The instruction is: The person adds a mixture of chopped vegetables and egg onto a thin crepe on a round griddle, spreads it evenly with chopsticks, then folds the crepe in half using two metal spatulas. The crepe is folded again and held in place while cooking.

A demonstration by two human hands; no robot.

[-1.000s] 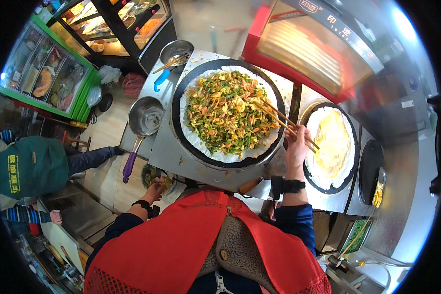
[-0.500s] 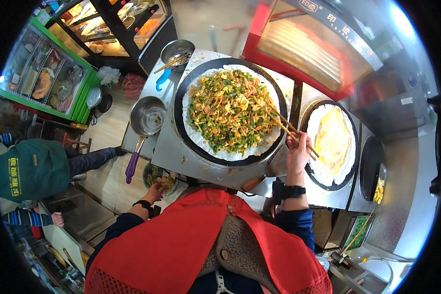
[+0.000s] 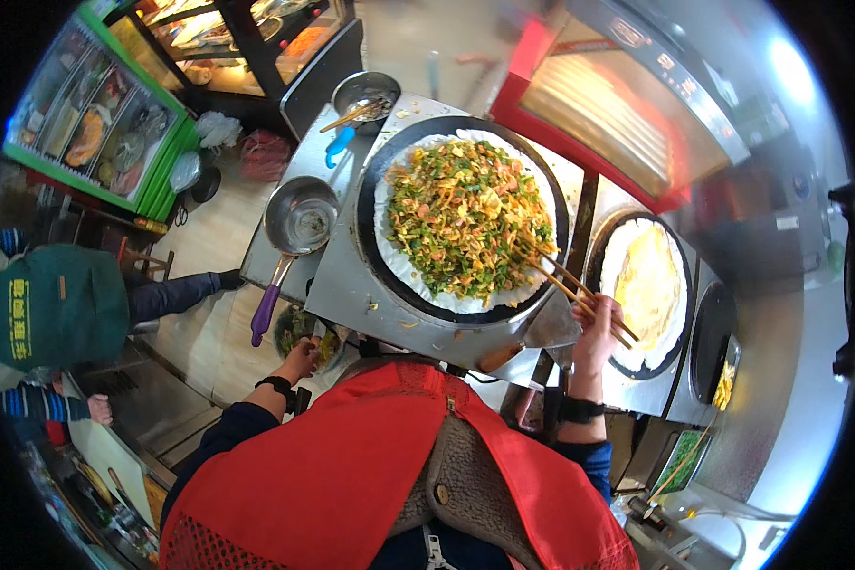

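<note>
The chopsticks [image 3: 560, 285] slant across the right rim of the griddle [image 3: 366, 218], their tips at the filling's right edge. The filling [image 3: 465, 214] — chopped greens with yellow and orange bits — lies heaped on a white sheet [image 3: 397, 269] of dough, whose pale border shows around it. The right hand's [image 3: 596, 332] fingers are closed around the chopsticks, between this griddle and a second griddle [image 3: 594, 261], which carries another sheet with a yellow coating [image 3: 648, 294].

The left hand [image 3: 299, 361] is low, just beside some greens [image 3: 297, 328] below the tabletop's near edge; its fingers are bent, though I cannot tell whether they grip anything.

A scraper [image 3: 551, 328] with a wooden handle lies on the steel tabletop [image 3: 347, 294], near its front edge. Left of the griddle sits a pan [image 3: 301, 214], its purple handle [image 3: 266, 309] pointing toward the wearer; farther back is a pot [image 3: 367, 90] with more chopsticks [image 3: 344, 120] across it. A red-framed cabinet [image 3: 598, 104] stands behind — and at far left is a person in a green apron [image 3: 57, 304].
</note>
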